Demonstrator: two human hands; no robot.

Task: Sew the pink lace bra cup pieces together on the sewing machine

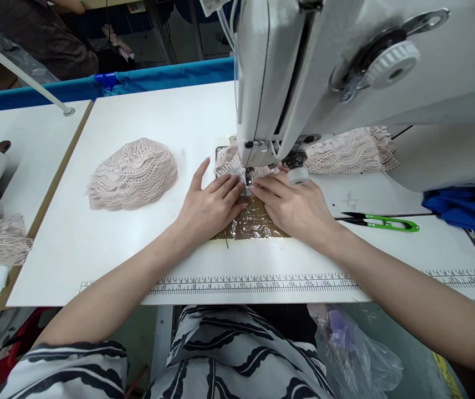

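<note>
A small pale pink lace piece (pixel 229 160) lies under the sewing machine's presser foot (pixel 249 176), partly hidden by the machine head. My left hand (pixel 210 208) rests palm down at its near left side, fingers stretched out, fingertips on the lace close to the foot, outer finger spread away. From the right, my right hand (pixel 295 205) lies with extended fingers on the lace beside the foot; the machine's knob hides some of it. Brown tape-covered plate (pixel 254 219) shows between both hands.
A stack of folded lace (pixel 133 174) sits left; more lace (pixel 351 151) lies behind the machine head (pixel 279 72). Green thread snips (pixel 391 223) and blue cloth (pixel 465 216) are at right. A printed ruler (pixel 241 285) runs along the table's front edge. Another person's leg (pixel 50 39) shows beyond.
</note>
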